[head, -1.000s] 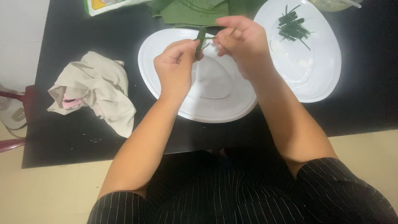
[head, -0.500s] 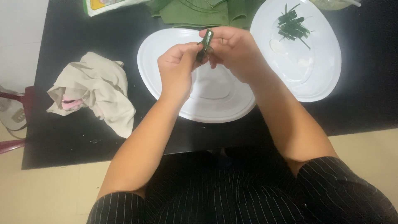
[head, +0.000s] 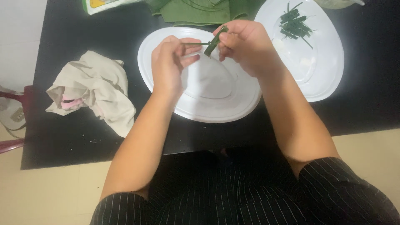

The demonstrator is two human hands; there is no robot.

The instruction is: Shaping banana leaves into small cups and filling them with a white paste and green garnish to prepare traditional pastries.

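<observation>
My right hand (head: 246, 46) pinches a short green leaf piece (head: 214, 41) above a white oval plate (head: 166, 46). My left hand (head: 168, 62) pinches a thin green strip (head: 195, 43) that runs sideways from the leaf piece. Both hands hover over the near plate, close together. A second white plate (head: 329, 62) to the right carries a small heap of cut green strips (head: 295, 25) near its far end.
A crumpled beige cloth (head: 93, 89) lies on the black table (head: 75, 37) at the left. Folded green leaves (head: 200, 10) and a green-and-white package (head: 104, 5) sit at the far edge. A dark red object (head: 16, 121) stands off the table's left side.
The leaf piece has tilted and my left hand has drawn a thin strip out sideways from it. Both hands stayed above the near plate.
</observation>
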